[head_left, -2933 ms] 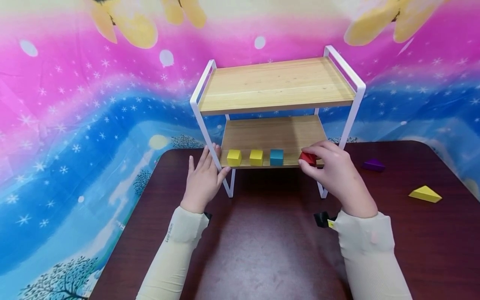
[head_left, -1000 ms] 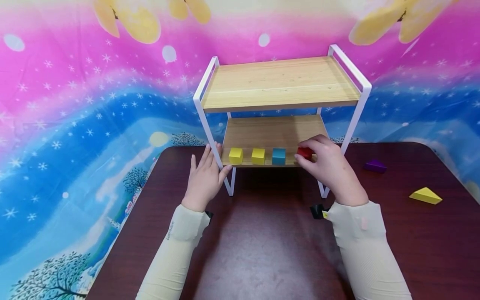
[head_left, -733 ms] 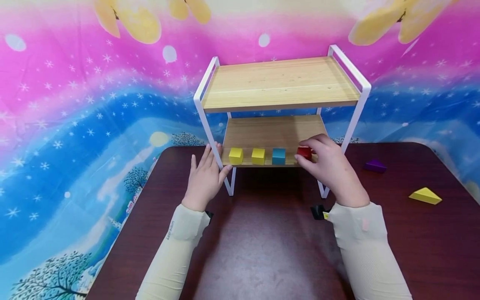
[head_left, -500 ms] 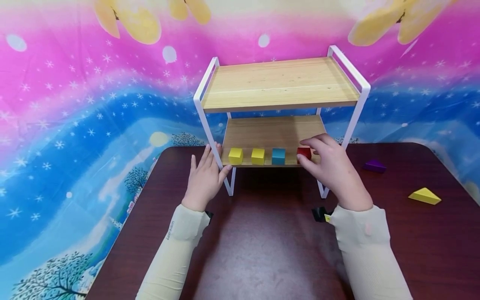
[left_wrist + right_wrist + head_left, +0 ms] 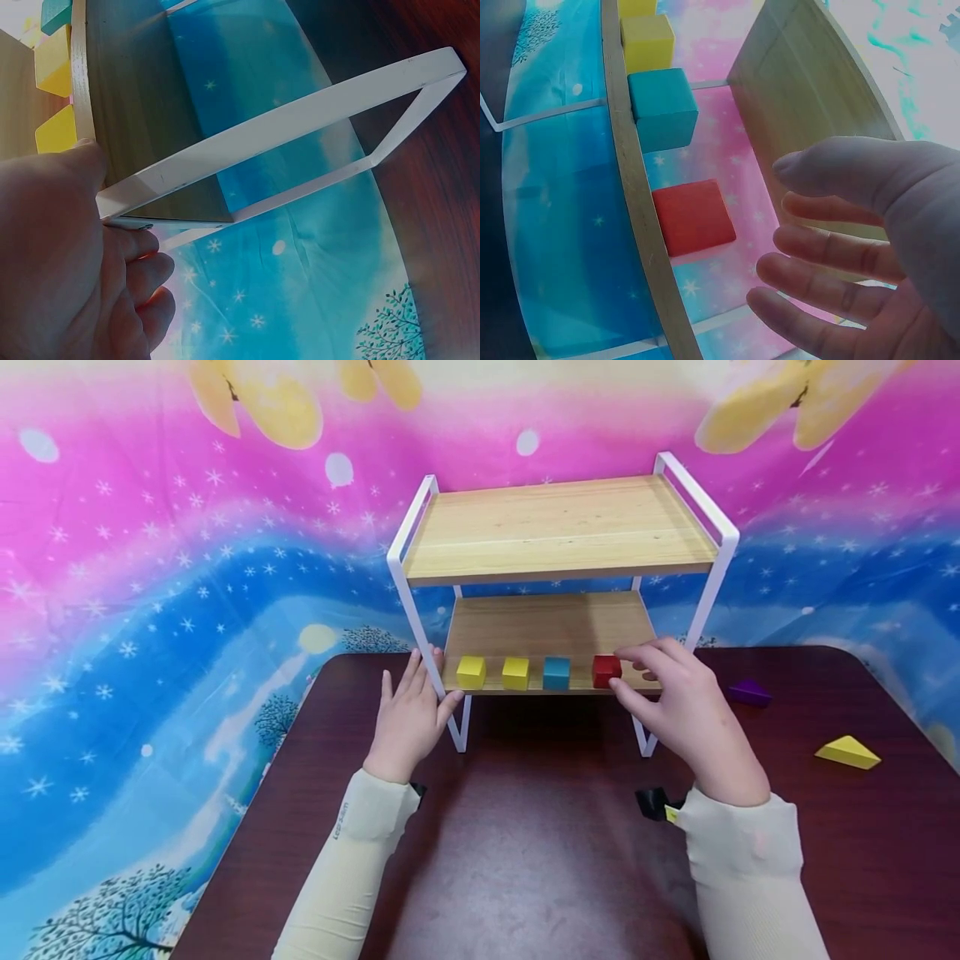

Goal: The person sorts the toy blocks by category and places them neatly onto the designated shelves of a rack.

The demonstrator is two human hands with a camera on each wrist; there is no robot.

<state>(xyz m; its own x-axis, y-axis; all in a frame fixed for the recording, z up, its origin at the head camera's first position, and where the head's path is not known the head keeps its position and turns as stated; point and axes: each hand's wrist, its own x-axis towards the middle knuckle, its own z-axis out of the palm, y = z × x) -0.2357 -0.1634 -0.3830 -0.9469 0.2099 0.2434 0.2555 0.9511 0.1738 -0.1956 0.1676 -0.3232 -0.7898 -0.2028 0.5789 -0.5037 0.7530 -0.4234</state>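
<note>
Along the front of the lower board of a two-tier wooden shelf (image 5: pixel 555 531) with a white frame stand two yellow cubes (image 5: pixel 471 672), a teal cube (image 5: pixel 557 673) and a red cube (image 5: pixel 606 672). My right hand (image 5: pixel 678 706) is just right of the red cube, thumb and fingers spread; in the right wrist view a gap shows between the fingertips and the red cube (image 5: pixel 695 217). My left hand (image 5: pixel 405 727) rests against the shelf's left side, fingers extended along the white post, thumb (image 5: pixel 88 161) on the lower board's front edge.
A purple triangular block (image 5: pixel 750 692) and a yellow triangular block (image 5: pixel 848 752) lie on the dark table (image 5: pixel 540 852), right of the shelf. Behind stands a colourful patterned cloth (image 5: pixel 247 568). The shelf's upper board overhangs the lower one.
My right hand has set the red cube down slightly left, beside the teal cube, let go of it and drawn back to the right. My left hand has stayed in place.
</note>
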